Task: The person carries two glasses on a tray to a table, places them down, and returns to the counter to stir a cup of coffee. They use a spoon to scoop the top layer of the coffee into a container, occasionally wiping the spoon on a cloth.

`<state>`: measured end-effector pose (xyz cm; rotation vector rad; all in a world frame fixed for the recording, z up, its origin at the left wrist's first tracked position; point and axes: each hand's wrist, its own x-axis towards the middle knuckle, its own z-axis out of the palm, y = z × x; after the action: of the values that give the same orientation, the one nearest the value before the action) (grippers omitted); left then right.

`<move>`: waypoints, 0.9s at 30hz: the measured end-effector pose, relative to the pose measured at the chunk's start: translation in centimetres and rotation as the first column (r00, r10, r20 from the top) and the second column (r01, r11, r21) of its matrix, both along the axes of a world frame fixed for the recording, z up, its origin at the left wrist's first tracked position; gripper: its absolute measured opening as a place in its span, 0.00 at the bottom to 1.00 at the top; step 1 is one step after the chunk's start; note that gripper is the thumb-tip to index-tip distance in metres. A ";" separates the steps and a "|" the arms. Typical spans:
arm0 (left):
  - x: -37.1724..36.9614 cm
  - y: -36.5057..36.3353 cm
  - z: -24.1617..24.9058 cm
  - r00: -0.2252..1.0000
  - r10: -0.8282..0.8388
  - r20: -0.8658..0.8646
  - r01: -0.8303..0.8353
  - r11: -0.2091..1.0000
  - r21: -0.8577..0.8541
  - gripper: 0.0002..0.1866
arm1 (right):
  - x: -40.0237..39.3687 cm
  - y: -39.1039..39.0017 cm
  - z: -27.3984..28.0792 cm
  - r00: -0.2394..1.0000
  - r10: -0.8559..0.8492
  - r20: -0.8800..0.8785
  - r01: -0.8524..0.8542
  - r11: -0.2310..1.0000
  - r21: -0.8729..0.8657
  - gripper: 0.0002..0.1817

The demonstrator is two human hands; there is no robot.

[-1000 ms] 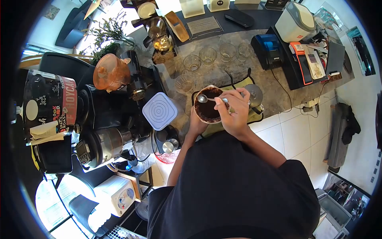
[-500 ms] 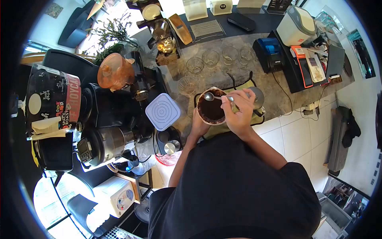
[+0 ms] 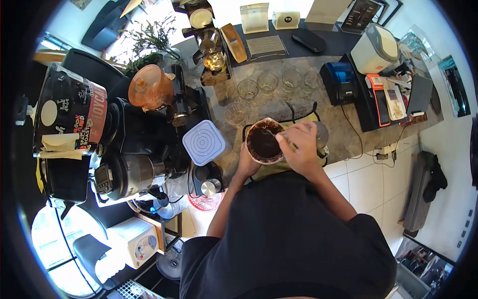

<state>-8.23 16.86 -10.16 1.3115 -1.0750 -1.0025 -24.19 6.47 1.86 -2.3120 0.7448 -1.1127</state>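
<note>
A round bowl (image 3: 252,149) with a pale rim holds a dark brown mass, with dark crumbs coating its inner wall. My left hand (image 3: 247,162) grips the bowl's lower left side, its fingers partly hidden beneath it. In my right hand (image 3: 301,147) a metal spoon (image 3: 277,134) is pinched, its tip down in the dark contents. Under the bowl lies an olive-green cloth (image 3: 271,172) with dark edging. Just beyond my right hand is a grey round vessel (image 3: 321,134), partly covered by the fingers.
Several clear glasses (image 3: 267,82) stand behind the bowl. On the left are a lilac square lid (image 3: 203,142), a grinder with an orange hopper (image 3: 151,87) and a coffee machine (image 3: 134,177). A black printer (image 3: 339,83) with a cable sits at the right.
The spoon has gone from above the bowl's far side down into the dark contents. My right hand has come slightly lower. The whole view has shifted a little.
</note>
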 end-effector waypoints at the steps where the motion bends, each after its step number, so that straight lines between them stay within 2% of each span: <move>1: -0.1 0.0 -0.2 1.000 0.012 0.008 -0.012 1.000 -0.001 0.28 | -0.1 -0.2 0.0 0.997 0.066 -0.044 -0.066 0.998 0.000 0.05; 3: -0.3 -0.1 0.0 0.993 0.099 0.063 -0.098 0.995 -0.021 0.27 | -0.5 -0.7 0.1 0.980 0.153 -0.130 -0.154 0.988 0.006 0.04; 5: -0.5 0.1 -0.2 0.974 0.193 0.121 -0.190 0.981 -0.037 0.26 | -0.7 -1.5 -0.1 0.963 0.229 -0.139 -0.228 0.973 0.025 0.04; 7: -0.8 0.5 -1.6 0.927 0.268 0.263 -0.259 0.963 -0.066 0.27 | -0.8 -2.2 -0.1 0.941 0.305 -0.148 -0.301 0.952 0.049 0.04; 11: -2.1 0.9 -2.4 0.903 0.356 0.239 -0.355 0.934 -0.049 0.29 | -0.8 -3.7 0.2 0.903 0.394 -0.174 -0.387 0.919 0.069 0.04; 14: -2.8 0.8 -1.4 0.936 0.325 0.136 -0.327 0.945 -0.005 0.32 | -0.9 -4.7 0.0 0.853 0.480 -0.204 -0.471 0.877 0.097 0.04; 16: -3.6 0.7 -2.0 0.890 0.433 0.144 -0.422 0.901 -0.097 0.35 | -1.0 -5.4 0.0 0.810 0.545 -0.219 -0.529 0.839 0.130 0.04; 17: -4.2 0.7 -2.4 0.883 0.463 0.076 -0.455 0.885 -0.100 0.37 | -1.0 -5.8 0.2 0.801 0.564 -0.198 -0.550 0.826 0.128 0.05; 19: -4.8 0.4 -0.1 0.873 0.487 0.018 -0.485 0.872 -0.070 0.38 | -0.8 -6.4 0.3 0.767 0.616 -0.180 -0.603 0.788 0.125 0.05; 21: -5.6 0.0 0.7 0.853 0.518 -0.063 -0.521 0.852 -0.057 0.37 | -0.7 -6.8 0.1 0.790 0.582 -0.195 -0.578 0.812 0.082 0.06; 27: -6.6 0.2 -0.3 0.799 0.600 0.019 -0.600 0.800 -0.020 0.35 | -0.7 -8.0 -0.6 0.694 0.702 -0.161 -0.699 0.710 0.085 0.05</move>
<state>-14.85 17.09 -10.45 1.5216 -0.6010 -0.4927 -24.92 -1.53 1.30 -2.3626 -0.1193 -0.5323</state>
